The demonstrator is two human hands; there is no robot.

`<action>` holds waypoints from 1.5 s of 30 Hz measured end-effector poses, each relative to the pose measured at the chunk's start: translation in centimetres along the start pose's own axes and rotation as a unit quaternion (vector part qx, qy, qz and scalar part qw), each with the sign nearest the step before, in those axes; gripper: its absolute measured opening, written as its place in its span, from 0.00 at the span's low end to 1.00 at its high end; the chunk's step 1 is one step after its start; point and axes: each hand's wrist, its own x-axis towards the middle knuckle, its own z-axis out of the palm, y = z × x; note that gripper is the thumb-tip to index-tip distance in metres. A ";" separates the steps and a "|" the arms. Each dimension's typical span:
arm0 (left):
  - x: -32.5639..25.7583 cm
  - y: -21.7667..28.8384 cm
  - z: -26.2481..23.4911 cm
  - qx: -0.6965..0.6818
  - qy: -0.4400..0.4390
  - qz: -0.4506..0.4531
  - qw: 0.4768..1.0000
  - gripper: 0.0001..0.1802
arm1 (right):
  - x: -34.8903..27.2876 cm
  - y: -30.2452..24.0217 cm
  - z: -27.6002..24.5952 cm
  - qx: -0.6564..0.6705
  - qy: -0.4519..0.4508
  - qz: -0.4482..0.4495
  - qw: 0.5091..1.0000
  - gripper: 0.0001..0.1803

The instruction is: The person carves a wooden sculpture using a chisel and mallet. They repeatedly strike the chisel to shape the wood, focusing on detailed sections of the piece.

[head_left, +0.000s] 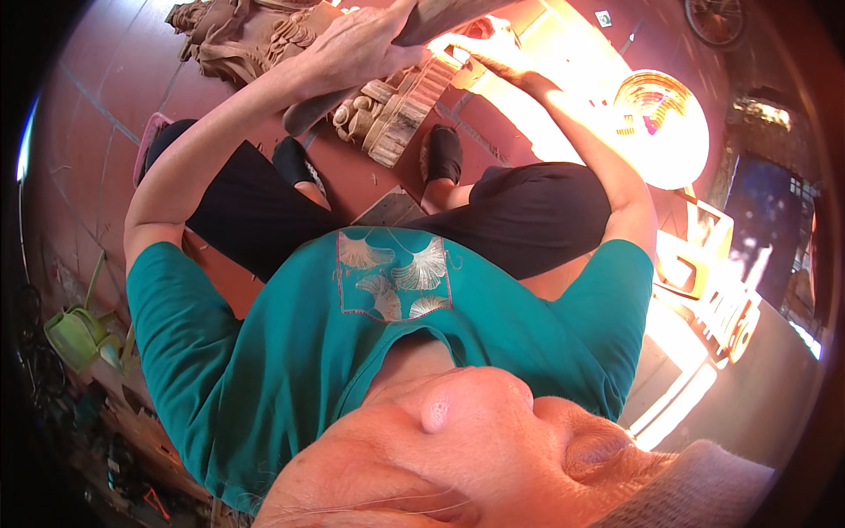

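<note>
My left hand (363,46) is closed around a long grey-brown wooden club (440,19). Its rounded lower end sticks out below my wrist, and its upper part runs out of the top edge of the view. Close beside it, my right hand (495,55) has its fingers bent and pinched together in bright sunlight. Glare hides what is between them. Below both hands on the floor lies carved brown wood, with scrolled relief on the near block (387,119) and figure-like carving (255,40) at the far left.
My legs are bent either side of the carving, a dark-socked foot (442,151) near it. A round woven basket (660,123) stands in sunlight at the right, with a chair-like frame (695,264) nearer. A green dustpan (79,339) is at the left, a wheel (715,19) far right.
</note>
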 end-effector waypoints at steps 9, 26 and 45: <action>0.5 2.6 -4.0 -0.001 -0.058 -0.038 0.998 0.31 | 0.2 3.8 -1.2 0.118 0.066 -0.134 0.982 0.17; 0.5 2.9 -4.3 -0.028 -0.062 -0.038 0.997 0.30 | -1.5 2.8 -2.1 0.106 0.019 -0.128 0.986 0.18; 0.9 0.0 -0.1 -0.047 0.028 0.023 0.998 0.38 | 1.3 2.4 0.5 -0.012 0.065 -0.215 0.974 0.20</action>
